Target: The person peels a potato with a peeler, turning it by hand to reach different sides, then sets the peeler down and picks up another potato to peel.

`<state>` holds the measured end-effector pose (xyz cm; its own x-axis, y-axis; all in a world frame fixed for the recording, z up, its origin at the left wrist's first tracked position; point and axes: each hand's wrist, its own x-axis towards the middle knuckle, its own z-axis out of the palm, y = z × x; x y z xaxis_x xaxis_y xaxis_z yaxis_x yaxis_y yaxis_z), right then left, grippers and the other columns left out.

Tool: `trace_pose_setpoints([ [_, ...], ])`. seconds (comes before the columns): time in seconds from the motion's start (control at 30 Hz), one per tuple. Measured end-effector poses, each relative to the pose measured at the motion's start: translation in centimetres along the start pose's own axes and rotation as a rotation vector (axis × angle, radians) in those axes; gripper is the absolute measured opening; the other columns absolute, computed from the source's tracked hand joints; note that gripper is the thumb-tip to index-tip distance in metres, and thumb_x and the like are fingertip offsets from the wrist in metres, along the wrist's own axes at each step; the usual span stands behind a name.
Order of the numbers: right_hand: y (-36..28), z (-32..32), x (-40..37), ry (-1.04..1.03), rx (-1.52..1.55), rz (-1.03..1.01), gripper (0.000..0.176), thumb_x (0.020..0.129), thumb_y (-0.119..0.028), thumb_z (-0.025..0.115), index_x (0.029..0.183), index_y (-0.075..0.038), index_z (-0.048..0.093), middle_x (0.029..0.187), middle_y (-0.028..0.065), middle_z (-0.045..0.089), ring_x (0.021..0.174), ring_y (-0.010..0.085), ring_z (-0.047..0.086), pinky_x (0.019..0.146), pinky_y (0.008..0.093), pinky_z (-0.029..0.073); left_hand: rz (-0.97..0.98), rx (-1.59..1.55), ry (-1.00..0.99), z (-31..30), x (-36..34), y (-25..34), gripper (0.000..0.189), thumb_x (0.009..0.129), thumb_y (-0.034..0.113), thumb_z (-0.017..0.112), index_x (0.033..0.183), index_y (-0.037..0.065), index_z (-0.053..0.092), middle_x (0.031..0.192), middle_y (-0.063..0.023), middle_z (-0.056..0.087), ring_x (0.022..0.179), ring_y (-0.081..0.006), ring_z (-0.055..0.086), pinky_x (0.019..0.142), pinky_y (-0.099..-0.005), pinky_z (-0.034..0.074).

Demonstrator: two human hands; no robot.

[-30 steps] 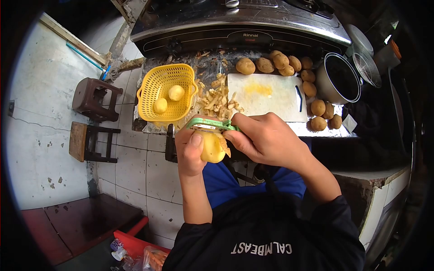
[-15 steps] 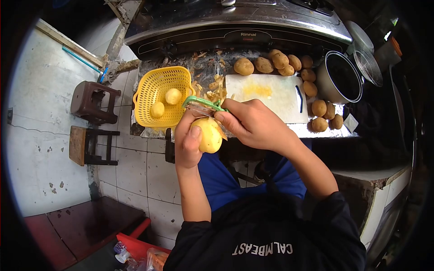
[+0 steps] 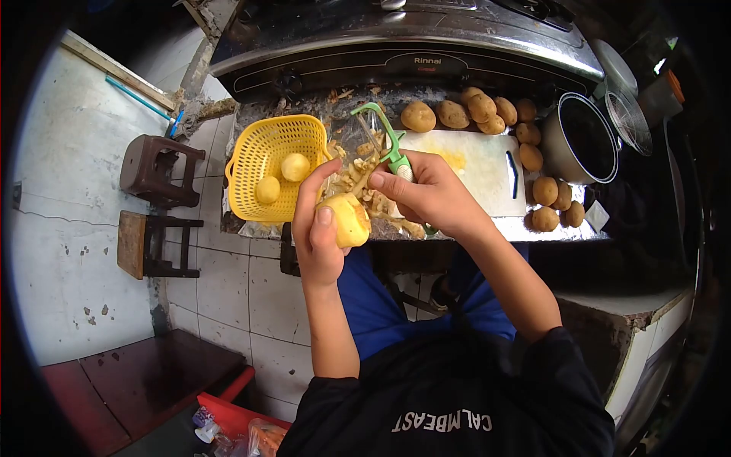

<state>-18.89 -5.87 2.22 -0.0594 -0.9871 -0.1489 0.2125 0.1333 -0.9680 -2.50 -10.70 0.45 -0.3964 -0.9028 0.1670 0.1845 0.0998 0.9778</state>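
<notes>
My left hand (image 3: 318,236) is wrapped round a mostly peeled, pale yellow potato (image 3: 349,218) that keeps a little brown skin on its right side. My right hand (image 3: 430,190) grips the handle of a green peeler (image 3: 395,152), its blade end raised and apart from the potato. Brown peelings (image 3: 364,177) lie on the foil-covered surface behind both hands. Left of them, a yellow plastic basket (image 3: 245,169) holds two peeled potatoes (image 3: 295,167). A white cutting board (image 3: 487,171) with a yellow stain lies beyond my right hand.
Several unpeeled potatoes (image 3: 418,116) line the board's back and right sides. A metal pot (image 3: 560,145) stands at the right, near a wire strainer (image 3: 629,118). The stove (image 3: 411,67) edges the back. Stools (image 3: 158,171) stand on the tiled floor at left.
The peeler has come off the potato, lifting up and right with my right hand and turning upright. My left hand still holds the potato, its fingers now more spread.
</notes>
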Motion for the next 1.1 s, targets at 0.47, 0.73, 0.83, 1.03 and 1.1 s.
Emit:
trace_pose_setpoints([
  [0.47,1.2,0.9,0.2,0.125,-0.284,-0.137,0.026,0.087,-0.022,0.070,0.100,0.000,0.063,0.062,0.0003,0.057,0.051,0.0077,0.049,0.048,0.0254,0.037,0.014,-0.012,0.007,-1.1,-0.7,0.6,0.067,0.092,0.047,0.036,0.135,-0.003,0.042,0.067,-0.0072,0.058,0.037,-0.0068,0.035,0.034,-0.0196,0.027],
  [0.73,-1.5,1.8,-2.5,0.180,-0.694,-0.245,0.032,0.094,-0.028,0.060,0.097,0.003,0.056,0.060,0.0194,0.059,0.056,0.0390,0.060,0.055,0.0418,0.048,0.013,-0.386,-0.017,-1.0,-0.9,0.1,0.058,0.093,0.048,0.034,0.120,-0.001,0.046,0.052,-0.0030,0.042,0.034,-0.0088,0.025,0.033,-0.0220,0.023],
  [0.83,-2.3,2.6,-5.1,0.071,-0.731,-0.403,0.035,0.096,-0.031,0.057,0.078,-0.002,0.047,0.056,0.0148,0.056,0.052,0.0388,0.058,0.050,0.0420,0.047,-0.028,-0.425,0.099,-0.1,-1.4,1.0,0.051,0.094,0.048,0.033,0.108,0.001,0.047,0.053,-0.0036,0.043,0.035,-0.0094,0.024,0.033,-0.0228,0.023],
  [1.03,-3.4,3.3,-7.1,0.079,-1.253,-0.591,0.036,0.094,-0.036,0.057,0.076,-0.006,0.049,0.056,0.0088,0.057,0.044,0.0294,0.058,0.041,0.0378,0.046,0.005,-0.414,0.029,0.2,-1.9,2.1,0.051,0.096,0.048,0.031,0.105,0.000,0.048,0.058,-0.0065,0.048,0.035,-0.0098,0.026,0.032,-0.0236,0.022],
  [1.1,-3.4,3.2,-7.1,0.077,-1.241,-0.589,0.036,0.094,-0.036,0.057,0.076,-0.006,0.049,0.054,0.0087,0.057,0.045,0.0292,0.058,0.041,0.0376,0.046,0.015,-0.389,0.028,0.2,-2.2,2.1,0.052,0.095,0.049,0.032,0.105,0.000,0.048,0.060,-0.0067,0.049,0.036,-0.0096,0.028,0.032,-0.0230,0.023],
])
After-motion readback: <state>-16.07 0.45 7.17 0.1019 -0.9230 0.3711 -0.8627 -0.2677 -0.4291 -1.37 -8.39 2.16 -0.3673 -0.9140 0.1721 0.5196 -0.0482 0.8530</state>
